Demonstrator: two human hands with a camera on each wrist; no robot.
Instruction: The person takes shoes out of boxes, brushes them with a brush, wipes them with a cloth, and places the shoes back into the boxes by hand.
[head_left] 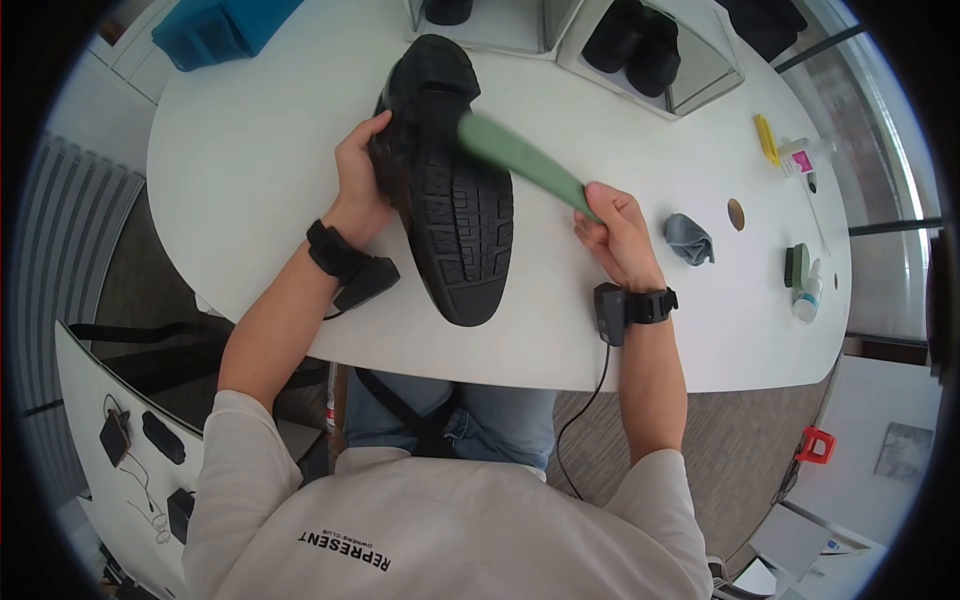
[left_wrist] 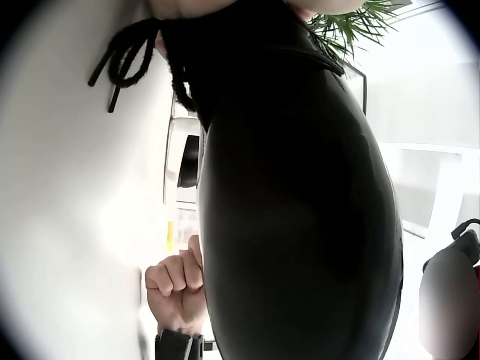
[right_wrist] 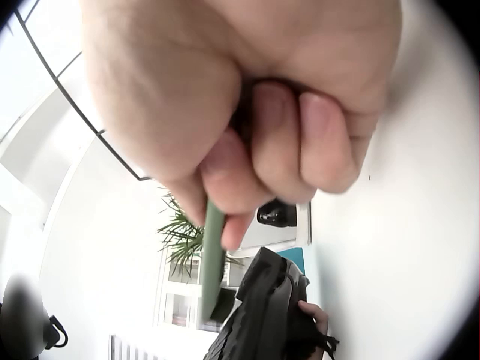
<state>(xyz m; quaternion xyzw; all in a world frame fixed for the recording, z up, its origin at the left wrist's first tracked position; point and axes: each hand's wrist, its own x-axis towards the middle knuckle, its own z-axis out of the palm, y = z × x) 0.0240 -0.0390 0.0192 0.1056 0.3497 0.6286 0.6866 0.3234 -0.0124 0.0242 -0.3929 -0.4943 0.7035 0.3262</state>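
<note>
A black lace-up shoe (head_left: pixel 465 215) is held with its treaded sole toward the head camera, toe toward the person. My left hand (head_left: pixel 362 175) grips it at the side near the heel. In the left wrist view the smooth upper (left_wrist: pixel 300 202) fills the middle, and a tied lace (left_wrist: pixel 135 56) hangs at its side. My right hand (head_left: pixel 622 235) holds a long green brush (head_left: pixel 525 160) by its handle end, fingers curled round it. The blurred far end of the brush overlaps the sole near the heel. Dark bristles (right_wrist: pixel 223 304) show under that end in the right wrist view.
A grey cloth (head_left: pixel 689 239) lies right of my right hand. Further right are a second green brush (head_left: pixel 797 266), a white bottle (head_left: pixel 807 295) and a yellow item (head_left: pixel 766 138). White boxes (head_left: pixel 690 95) with black shoes stand at the back, a blue container (head_left: pixel 215 35) back left.
</note>
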